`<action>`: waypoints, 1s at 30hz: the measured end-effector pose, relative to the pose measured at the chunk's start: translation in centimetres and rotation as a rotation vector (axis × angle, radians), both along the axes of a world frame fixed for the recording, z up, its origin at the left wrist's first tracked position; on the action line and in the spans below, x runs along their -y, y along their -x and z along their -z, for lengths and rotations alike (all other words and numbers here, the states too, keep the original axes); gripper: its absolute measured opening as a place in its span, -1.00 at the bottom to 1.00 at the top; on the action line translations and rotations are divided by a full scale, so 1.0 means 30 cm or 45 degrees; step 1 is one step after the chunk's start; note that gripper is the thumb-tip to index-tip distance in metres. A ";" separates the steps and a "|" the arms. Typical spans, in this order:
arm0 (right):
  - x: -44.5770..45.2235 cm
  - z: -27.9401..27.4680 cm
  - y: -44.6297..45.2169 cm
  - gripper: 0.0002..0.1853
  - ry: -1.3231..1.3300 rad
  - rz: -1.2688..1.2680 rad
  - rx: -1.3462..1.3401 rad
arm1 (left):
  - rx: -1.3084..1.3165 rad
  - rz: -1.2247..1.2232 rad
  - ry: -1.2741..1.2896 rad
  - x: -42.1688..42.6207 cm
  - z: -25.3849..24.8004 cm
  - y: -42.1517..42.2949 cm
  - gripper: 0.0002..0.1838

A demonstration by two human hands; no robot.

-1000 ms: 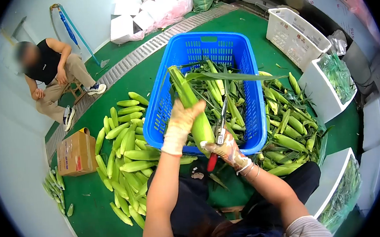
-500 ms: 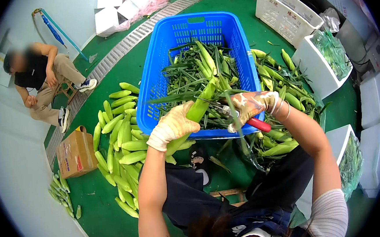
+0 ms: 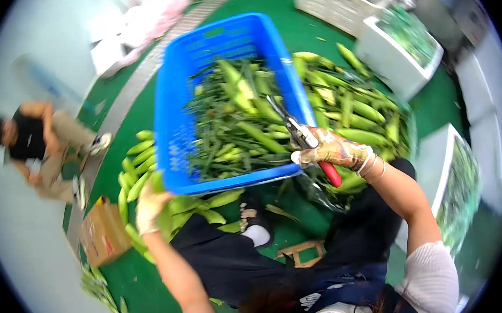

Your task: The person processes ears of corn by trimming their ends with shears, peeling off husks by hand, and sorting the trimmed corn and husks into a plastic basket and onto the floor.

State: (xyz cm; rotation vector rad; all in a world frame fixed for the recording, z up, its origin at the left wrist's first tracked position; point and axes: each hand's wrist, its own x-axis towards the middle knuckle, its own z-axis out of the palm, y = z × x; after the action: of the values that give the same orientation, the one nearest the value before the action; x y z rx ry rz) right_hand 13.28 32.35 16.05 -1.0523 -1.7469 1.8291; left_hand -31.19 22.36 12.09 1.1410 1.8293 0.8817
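Observation:
My left hand, in a pale glove and blurred by motion, is closed around a green ear of corn whose tip shows above the fingers. It is beside the front left corner of the blue basket, over a pile of ears in the husk. In my right hand, which wears a patterned glove, is a pair of pruning shears with red handles. Their metal blades point up and left over the basket's front right corner. Cut leaves and husk pieces fill the lower part of the basket.
More unhusked corn lies heaped right of the basket. White boxes with bagged greens stand farther right, near a white crate. At left are a cardboard box and a seated person. A small wooden stool stands between my legs.
My left hand has carried the ear of corn left and down, from above the basket to its left corner. The shears now angle upward in my right hand. The view has shifted.

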 end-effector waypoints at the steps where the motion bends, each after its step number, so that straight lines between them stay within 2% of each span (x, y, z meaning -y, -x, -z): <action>1: 0.041 -0.016 -0.103 -0.67 0.010 0.107 0.042 | -0.254 -0.063 0.077 0.001 0.093 0.086 -0.18; 3: 0.121 -0.043 -0.305 -0.66 -0.016 0.355 0.052 | -0.731 -0.191 0.296 0.005 0.277 0.253 -0.15; 4: 0.156 -0.016 -0.414 -0.66 0.019 0.544 0.131 | -0.836 -0.244 0.424 -0.002 0.384 0.358 -0.13; 5: 0.200 -0.041 -0.487 -0.66 0.023 0.727 -0.011 | -1.092 -0.270 0.711 -0.015 0.465 0.444 -0.17; 7: 0.275 -0.029 -0.646 -0.66 0.020 0.962 -0.324 | -1.319 -0.676 0.350 -0.117 0.238 0.122 -0.39; 8: 0.302 0.008 -0.732 -0.67 0.013 1.006 -0.492 | -1.570 -0.745 -0.264 -0.172 0.198 -0.041 -0.46; 9: 0.341 -0.013 -0.763 -0.66 0.001 1.107 -0.530 | -1.356 -0.478 -0.930 -0.209 0.190 -0.165 -0.56; 10: 0.377 -0.002 -0.793 -0.63 0.037 1.214 -0.624 | -1.139 -0.446 -0.973 -0.250 0.083 -0.487 -0.62; 11: 0.405 0.014 -0.801 -0.61 0.049 1.246 -0.690 | -0.731 -0.239 -1.094 -0.250 0.071 -0.758 -0.70; 12: 0.422 0.031 -0.801 -0.58 0.056 1.272 -0.756 | -0.830 0.286 -1.015 -0.208 0.017 -0.995 -0.78; 13: 0.423 0.058 -0.800 -0.58 0.018 1.207 -0.848 | -0.245 0.432 -0.760 -0.176 0.085 -1.230 -0.82; 14: 0.432 0.064 -0.792 -0.58 0.082 1.287 -0.776 | -0.308 0.882 -0.800 -0.195 0.168 -1.391 -0.81; 15: 0.441 0.076 -0.790 -0.58 0.119 1.344 -0.689 | -0.290 1.102 -0.418 -0.199 0.236 -1.561 -0.79; 16: 0.452 0.089 -0.787 -0.59 0.157 1.402 -0.602 | -0.428 1.325 -0.118 -0.209 0.355 -1.696 -0.74; 18: 0.478 0.111 -0.788 -0.64 0.240 1.421 -0.642 | -0.952 1.621 -0.076 -0.177 0.582 -1.837 -0.73; 20: 0.490 0.121 -0.805 -0.64 0.228 1.388 -0.652 | -1.119 1.286 0.056 -0.147 0.848 -1.898 -0.69; 21: 0.496 0.132 -0.821 -0.63 0.238 1.370 -0.597 | -1.129 1.310 0.027 -0.150 0.881 -1.899 -0.60; 22: 0.497 0.129 -0.825 -0.66 0.262 1.378 -0.545 | -1.135 1.313 0.022 -0.168 0.820 -1.882 -0.60; 24: 0.496 0.136 -0.842 -0.69 0.328 1.355 -0.331 | -0.476 1.304 0.507 -0.210 0.623 -1.797 -0.44; 25: 0.487 0.127 -0.843 -0.69 0.201 1.261 -0.210 | -0.172 1.221 0.544 -0.229 0.619 -1.738 -0.35; 26: 0.483 0.117 -0.836 -0.69 0.074 1.168 -0.093 | 0.022 1.256 0.609 -0.263 0.574 -1.674 -0.37; 27: 0.483 0.137 -0.836 -0.65 -0.113 1.055 0.207 | 0.303 1.208 0.372 -0.264 0.500 -1.600 -0.36; 28: 0.476 0.124 -0.838 -0.55 -0.064 0.861 0.358 | 0.258 1.139 0.287 -0.265 0.320 -1.535 -0.33; 29: 0.456 0.077 -0.814 -0.49 -0.020 0.773 0.435 | 0.150 1.151 0.054 -0.267 0.188 -1.466 -0.29; 30: 0.431 0.034 -0.780 -0.44 0.012 0.682 0.510 | 0.258 1.108 -0.087 -0.265 0.106 -1.392 -0.30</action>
State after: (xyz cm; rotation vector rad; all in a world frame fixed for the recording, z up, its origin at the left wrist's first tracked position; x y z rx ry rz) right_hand 36.68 19.44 15.05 -1.7808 -1.4468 1.3555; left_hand 10.58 30.31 8.92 1.6226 0.9689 0.5075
